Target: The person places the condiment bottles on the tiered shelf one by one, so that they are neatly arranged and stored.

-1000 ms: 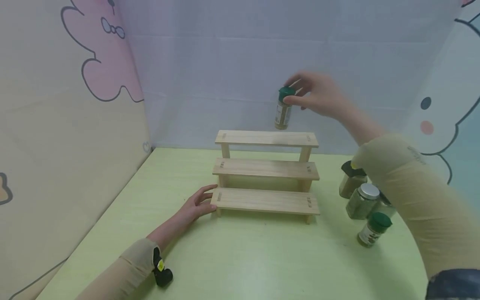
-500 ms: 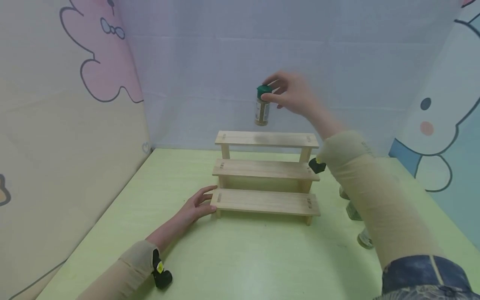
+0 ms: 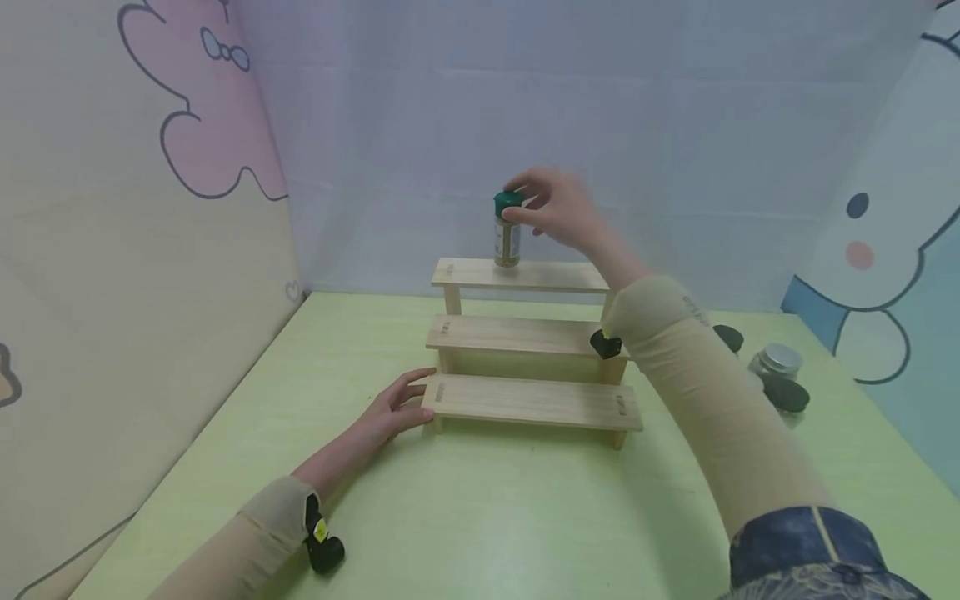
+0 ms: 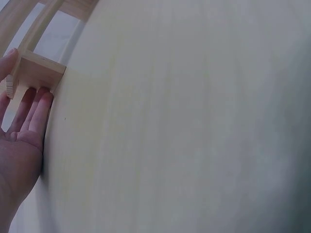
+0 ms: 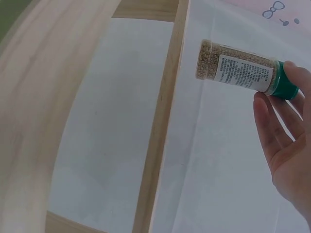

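Note:
A three-step wooden rack (image 3: 528, 400) stands on the table. At its upper step my right hand (image 3: 558, 208) pinches a spice jar (image 3: 507, 242) by its green cap. The jar hangs upright, its base close over the top board, left of centre. Tan grains and a white printed label show on the jar (image 5: 238, 67) in the right wrist view, with a narrow gap between its base and the board's edge. My left hand (image 3: 390, 412) grips the left end of the lowest step, thumb at the front edge. In the left wrist view, the fingers (image 4: 36, 114) reach under the board to its leg.
To the right, partly behind my right sleeve, stand a silver-lidded jar (image 3: 778, 360) and a black-lidded jar (image 3: 785, 393), with another black lid (image 3: 727, 337) beside them. A white cloth (image 3: 390, 167) hangs behind the rack; printed panels flank the green table (image 3: 480, 517).
My right hand has carried the jar leftward and then down to the top step. More lids show past my sleeve. My left hand stays at the rack.

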Demonstrator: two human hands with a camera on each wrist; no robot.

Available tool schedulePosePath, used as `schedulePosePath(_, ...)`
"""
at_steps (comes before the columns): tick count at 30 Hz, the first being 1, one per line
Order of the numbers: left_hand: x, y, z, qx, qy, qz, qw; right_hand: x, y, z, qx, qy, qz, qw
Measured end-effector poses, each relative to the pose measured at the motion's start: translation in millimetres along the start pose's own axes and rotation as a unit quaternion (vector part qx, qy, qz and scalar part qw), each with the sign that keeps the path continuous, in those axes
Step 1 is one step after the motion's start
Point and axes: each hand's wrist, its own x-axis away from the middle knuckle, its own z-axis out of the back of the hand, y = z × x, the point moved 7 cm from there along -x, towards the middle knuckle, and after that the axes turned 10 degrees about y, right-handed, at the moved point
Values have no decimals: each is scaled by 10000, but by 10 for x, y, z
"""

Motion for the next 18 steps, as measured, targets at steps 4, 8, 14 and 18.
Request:
schedulePosePath(4,-6,-3,1,18,-16,-21,10000,26,28,-68,-53,5,-59,10000)
schedulePosePath(8,0,-3,-10,35,-59,-64,10000,55,74,-116,-46,4,-135,9999)
schedulePosePath(14,11,-6,-12,48,-67,-64,9999,102,150,-162,-276,2,-357,9990)
schedulePosePath(18,9,-7,-14,61,-77,-61,9999,130,173,-186,-456,116,-367,9982)
